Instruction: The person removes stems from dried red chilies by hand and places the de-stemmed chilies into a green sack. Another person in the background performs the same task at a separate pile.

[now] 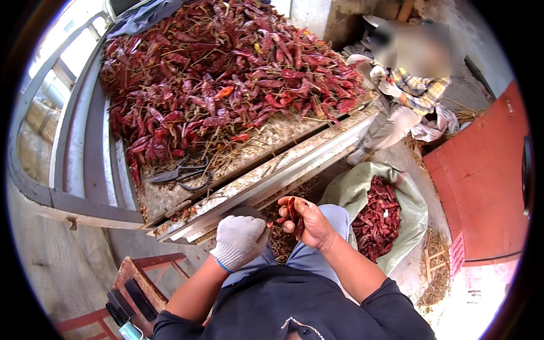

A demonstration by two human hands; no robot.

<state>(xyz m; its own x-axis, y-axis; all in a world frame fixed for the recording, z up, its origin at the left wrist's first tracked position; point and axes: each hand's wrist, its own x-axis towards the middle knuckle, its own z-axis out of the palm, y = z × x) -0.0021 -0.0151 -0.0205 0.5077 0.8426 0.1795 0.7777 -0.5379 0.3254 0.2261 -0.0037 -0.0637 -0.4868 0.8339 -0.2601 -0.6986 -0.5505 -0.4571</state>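
My left hand [241,238], in a pale knitted glove, is curled closed above my lap. At its thumb side shows a small red-orange bit of chili pepper [270,224]; the fingers' inner side is hidden. Close by on the right, my bare right hand [312,223] grips dark red dried chili peppers [291,212] between thumb and fingers. In front of me a large heap of dried red chili peppers [221,72], many with stems, covers a flat truck-like bed [276,131]. Beside my right knee stands an open pale green woven sack [408,204] with stemless-looking red peppers [377,221] inside.
Black-handled scissors [182,173] lie on the bed near its edge. Metal side rails [76,140] bound it on the left. A co-worker in a checked shirt [418,93] sits at the far right, gloved hands [386,83] together. A red panel [476,178] and a wooden chair [136,289] stand nearby.
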